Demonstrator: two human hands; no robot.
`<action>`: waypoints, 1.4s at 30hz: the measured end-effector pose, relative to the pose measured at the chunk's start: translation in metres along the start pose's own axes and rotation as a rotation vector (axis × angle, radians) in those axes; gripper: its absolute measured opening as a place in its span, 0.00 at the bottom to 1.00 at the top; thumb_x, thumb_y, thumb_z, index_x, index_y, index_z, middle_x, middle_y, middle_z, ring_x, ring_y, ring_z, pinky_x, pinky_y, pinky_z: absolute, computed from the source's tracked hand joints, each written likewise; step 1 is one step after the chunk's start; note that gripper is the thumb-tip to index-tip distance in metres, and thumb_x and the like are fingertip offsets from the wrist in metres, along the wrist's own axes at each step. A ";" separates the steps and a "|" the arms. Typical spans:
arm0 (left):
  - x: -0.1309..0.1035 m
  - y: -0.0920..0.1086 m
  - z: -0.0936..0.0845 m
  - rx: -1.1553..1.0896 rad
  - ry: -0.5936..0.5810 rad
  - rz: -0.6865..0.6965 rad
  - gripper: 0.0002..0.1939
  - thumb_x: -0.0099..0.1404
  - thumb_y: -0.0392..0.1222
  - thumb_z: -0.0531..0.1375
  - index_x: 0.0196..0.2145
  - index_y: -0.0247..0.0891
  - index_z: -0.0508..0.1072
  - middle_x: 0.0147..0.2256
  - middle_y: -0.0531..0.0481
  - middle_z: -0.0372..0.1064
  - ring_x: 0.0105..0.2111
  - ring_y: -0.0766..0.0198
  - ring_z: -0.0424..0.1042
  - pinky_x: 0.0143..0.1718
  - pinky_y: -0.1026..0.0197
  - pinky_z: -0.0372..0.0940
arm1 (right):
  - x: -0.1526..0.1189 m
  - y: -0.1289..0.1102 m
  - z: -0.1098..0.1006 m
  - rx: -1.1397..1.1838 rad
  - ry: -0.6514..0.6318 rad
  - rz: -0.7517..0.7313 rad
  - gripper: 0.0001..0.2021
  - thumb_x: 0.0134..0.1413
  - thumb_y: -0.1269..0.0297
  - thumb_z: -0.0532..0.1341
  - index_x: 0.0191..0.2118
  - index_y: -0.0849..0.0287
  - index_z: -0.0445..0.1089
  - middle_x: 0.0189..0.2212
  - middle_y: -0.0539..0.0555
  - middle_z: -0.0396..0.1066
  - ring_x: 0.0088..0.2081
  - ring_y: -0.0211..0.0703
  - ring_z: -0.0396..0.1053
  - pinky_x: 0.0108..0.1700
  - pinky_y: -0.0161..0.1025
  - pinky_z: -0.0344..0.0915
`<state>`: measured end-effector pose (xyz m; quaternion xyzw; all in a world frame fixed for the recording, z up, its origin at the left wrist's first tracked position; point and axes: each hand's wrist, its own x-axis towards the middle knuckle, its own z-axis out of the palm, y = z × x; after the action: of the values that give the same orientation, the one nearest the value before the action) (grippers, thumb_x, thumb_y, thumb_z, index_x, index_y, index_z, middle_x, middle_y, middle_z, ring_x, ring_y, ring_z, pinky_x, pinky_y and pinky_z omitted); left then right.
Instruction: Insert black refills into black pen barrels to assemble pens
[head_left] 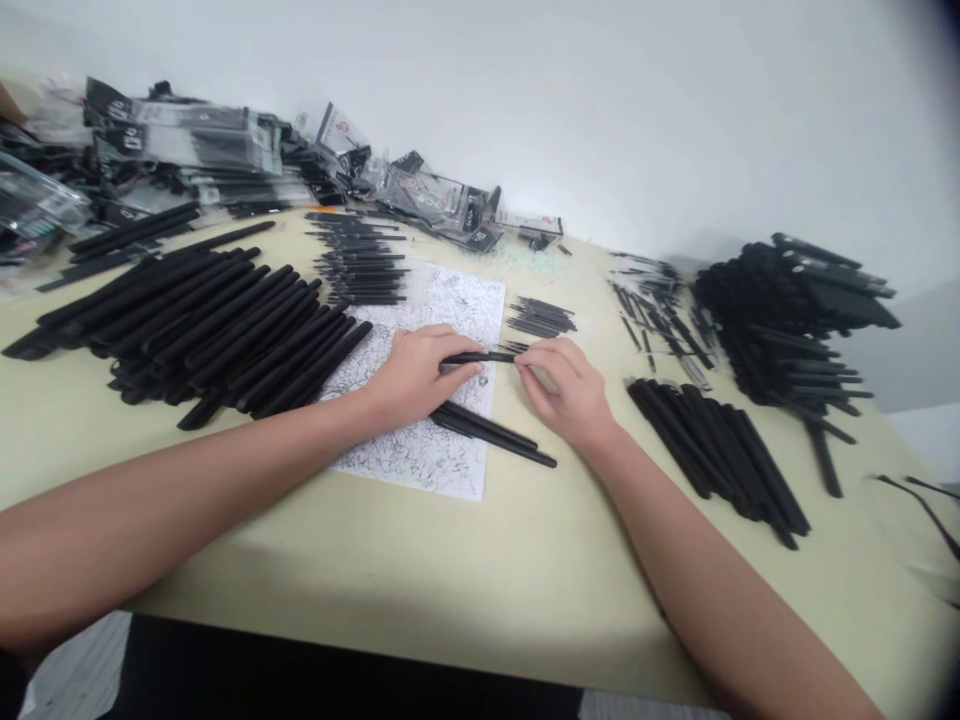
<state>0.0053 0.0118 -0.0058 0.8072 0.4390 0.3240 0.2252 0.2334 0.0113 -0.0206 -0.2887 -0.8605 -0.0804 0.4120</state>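
Above a sheet of paper covered in black scribbles, my left hand is closed around a slim black pen. The fingers and thumb of my right hand pinch the pen's thin right end, where the exact part is too small to make out. The pen lies nearly level between both hands. Just below my left hand, a few black pen barrels rest across the paper's edge. Beyond my right hand lies a small group of thin dark refills.
A big heap of black pens lies at left, with a row of thin black pieces behind. Plastic packets pile along the wall. At right are black barrels, loose pen parts, stacked pens and glasses.
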 end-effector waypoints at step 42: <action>0.001 0.003 -0.002 0.017 -0.057 -0.038 0.09 0.67 0.39 0.56 0.42 0.42 0.76 0.42 0.49 0.75 0.44 0.59 0.71 0.47 0.56 0.60 | -0.002 0.001 -0.001 -0.018 -0.099 0.063 0.06 0.62 0.68 0.58 0.43 0.54 0.71 0.38 0.53 0.79 0.36 0.42 0.76 0.40 0.44 0.68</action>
<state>0.0058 0.0109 -0.0021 0.8096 0.4503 0.2927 0.2367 0.2355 0.0106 -0.0217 -0.3231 -0.8694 -0.0607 0.3688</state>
